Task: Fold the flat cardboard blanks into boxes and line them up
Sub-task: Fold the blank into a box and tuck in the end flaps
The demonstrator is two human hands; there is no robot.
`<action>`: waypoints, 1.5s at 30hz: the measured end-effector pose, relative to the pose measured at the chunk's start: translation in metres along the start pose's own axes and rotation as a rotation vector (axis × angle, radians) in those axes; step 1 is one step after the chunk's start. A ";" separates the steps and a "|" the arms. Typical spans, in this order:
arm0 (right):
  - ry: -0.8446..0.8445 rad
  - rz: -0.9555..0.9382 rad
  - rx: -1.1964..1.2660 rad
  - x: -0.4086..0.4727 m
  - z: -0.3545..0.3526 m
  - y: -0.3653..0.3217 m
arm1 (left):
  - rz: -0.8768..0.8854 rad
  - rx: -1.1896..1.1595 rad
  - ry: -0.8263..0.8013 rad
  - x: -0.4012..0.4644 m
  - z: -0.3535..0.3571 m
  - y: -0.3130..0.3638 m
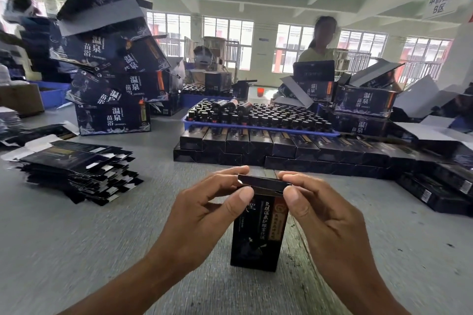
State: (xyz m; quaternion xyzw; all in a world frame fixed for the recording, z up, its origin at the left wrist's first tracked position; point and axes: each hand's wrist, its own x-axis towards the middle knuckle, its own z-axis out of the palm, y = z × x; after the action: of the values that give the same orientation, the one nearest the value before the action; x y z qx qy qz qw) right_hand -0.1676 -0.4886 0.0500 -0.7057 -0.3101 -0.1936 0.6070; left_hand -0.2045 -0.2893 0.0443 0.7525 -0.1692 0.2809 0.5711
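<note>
- While the box [256, 233] stands upright on the desk [102, 250] at 6 o'clock, its long axis vertical, both hands work its top end
- Left hand [202, 210]: thumb and curled fingers pinch the left end of the top flap [263, 183]
- Right hand [325, 212]: same pinch on the right end, thumb in front, fingers behind; each grip is closed on the flap
- Key relation, as I judge it: the flap lies across the box mouth between the two hands, neither nearer, so the tuck goes straight down along the long axis
- Count: one box in hand, two hands on it
- Finished boxes [281, 146] sit lined up at 12 to 2 o'clock in two stacked tiers, too many and too blurred for an exact count
- One stack of flat blanks [82, 171] waits at 10 o'clock, well apart from the hands
- One blue tray of bottles [258, 116] sits behind the finished rows
</note>
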 end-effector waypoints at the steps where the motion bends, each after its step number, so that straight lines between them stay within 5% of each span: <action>1: 0.005 0.009 0.007 0.000 0.000 0.000 | -0.010 -0.018 0.013 0.000 0.001 0.000; 13: -0.001 0.037 0.083 0.001 0.000 -0.001 | -0.048 -0.129 0.112 0.001 0.004 0.000; 32: -0.001 -0.021 0.002 0.003 -0.001 0.010 | 0.286 0.281 0.026 0.005 -0.007 -0.007; 38: -0.075 0.034 -0.093 0.001 0.003 0.019 | 0.223 0.357 -0.012 0.002 -0.008 -0.012; 45: -0.247 0.219 -0.350 -0.003 0.015 0.033 | -0.155 0.222 0.136 0.006 -0.014 -0.030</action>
State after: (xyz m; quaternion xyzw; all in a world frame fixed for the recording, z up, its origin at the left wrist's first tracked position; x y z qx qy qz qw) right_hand -0.1490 -0.4772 0.0204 -0.8480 -0.2653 -0.0894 0.4500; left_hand -0.1855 -0.2671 0.0271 0.8011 -0.0395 0.3031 0.5146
